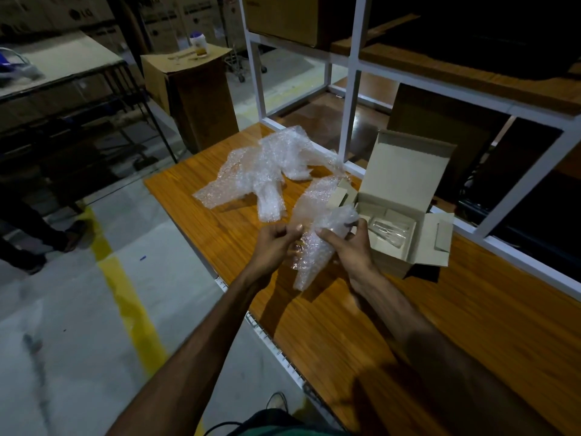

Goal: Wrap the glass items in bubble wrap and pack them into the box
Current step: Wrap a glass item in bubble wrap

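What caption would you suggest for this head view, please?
Both hands, left hand and right hand, hold a bubble-wrap bundle beside the open box.

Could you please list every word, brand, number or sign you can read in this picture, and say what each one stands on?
"LG": logo on a stacked cardboard carton at the top left.
Other cartons in that back row carry print too blurred and dark to read.
The white jar on the tall carton has a label too small to read.
The small open box on the table shows no text.

table (361,325): glossy wood grain | bubble wrap (270,165): clear dimpled plastic (12 o'clock) | box (405,171): matt grey card | frame (352,89): white painted metal
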`<state>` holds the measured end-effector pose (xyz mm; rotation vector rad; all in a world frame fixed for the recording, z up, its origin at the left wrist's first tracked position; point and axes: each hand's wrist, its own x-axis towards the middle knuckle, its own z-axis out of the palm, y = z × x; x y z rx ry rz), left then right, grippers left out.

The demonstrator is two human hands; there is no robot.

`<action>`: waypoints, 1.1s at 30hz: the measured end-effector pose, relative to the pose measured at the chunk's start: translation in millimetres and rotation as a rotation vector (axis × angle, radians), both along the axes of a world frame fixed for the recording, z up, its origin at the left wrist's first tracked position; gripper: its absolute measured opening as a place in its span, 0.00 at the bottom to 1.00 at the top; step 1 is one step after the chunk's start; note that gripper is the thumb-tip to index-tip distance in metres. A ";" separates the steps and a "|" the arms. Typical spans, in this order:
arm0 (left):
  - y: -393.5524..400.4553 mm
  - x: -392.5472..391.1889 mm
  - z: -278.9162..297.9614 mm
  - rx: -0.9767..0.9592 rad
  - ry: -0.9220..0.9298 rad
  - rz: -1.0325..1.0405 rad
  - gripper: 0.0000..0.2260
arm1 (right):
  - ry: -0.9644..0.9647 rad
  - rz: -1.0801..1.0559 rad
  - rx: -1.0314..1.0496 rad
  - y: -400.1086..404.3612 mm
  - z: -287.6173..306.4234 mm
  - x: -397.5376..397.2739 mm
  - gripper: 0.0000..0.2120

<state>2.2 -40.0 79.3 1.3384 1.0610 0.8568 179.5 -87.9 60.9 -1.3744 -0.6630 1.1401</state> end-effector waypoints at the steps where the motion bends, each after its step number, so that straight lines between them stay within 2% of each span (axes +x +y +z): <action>1: -0.1 0.2 -1.3 -0.023 -0.010 0.000 0.16 | -0.013 0.008 0.002 -0.3 -0.4 -0.8 0.41; 5: -0.2 0.4 -7.1 -0.124 -0.071 0.000 0.17 | -0.055 0.026 0.003 -1.7 -1.1 -3.7 0.48; 9: -2.3 0.2 -8.9 -0.132 -0.109 0.007 0.16 | 0.064 0.045 0.046 0.4 -1.0 -1.8 0.51; 12: -2.3 0.5 -9.5 -0.148 -0.190 0.004 0.19 | 0.119 0.062 0.056 0.6 3.5 -0.3 0.38; 14: -3.0 2.5 -10.6 -0.145 -0.206 0.015 0.17 | 0.132 0.080 0.068 1.3 3.8 -1.2 0.31; 21: -6.5 5.6 -12.2 -0.112 -0.210 -0.018 0.19 | 0.154 0.094 0.058 2.5 4.8 -2.1 0.34; 26: -5.8 6.3 -8.8 -0.128 -0.201 -0.009 0.15 | 0.177 0.091 0.024 1.2 7.7 -2.3 0.40; 31: -4.0 9.4 -12.5 -0.063 -0.137 0.077 0.17 | 0.040 0.094 -0.015 -7.1 14.8 -10.0 0.29; 33: -4.5 10.0 -16.9 -0.041 -0.112 0.102 0.17 | 0.014 0.098 -0.008 -7.6 18.3 -10.0 0.29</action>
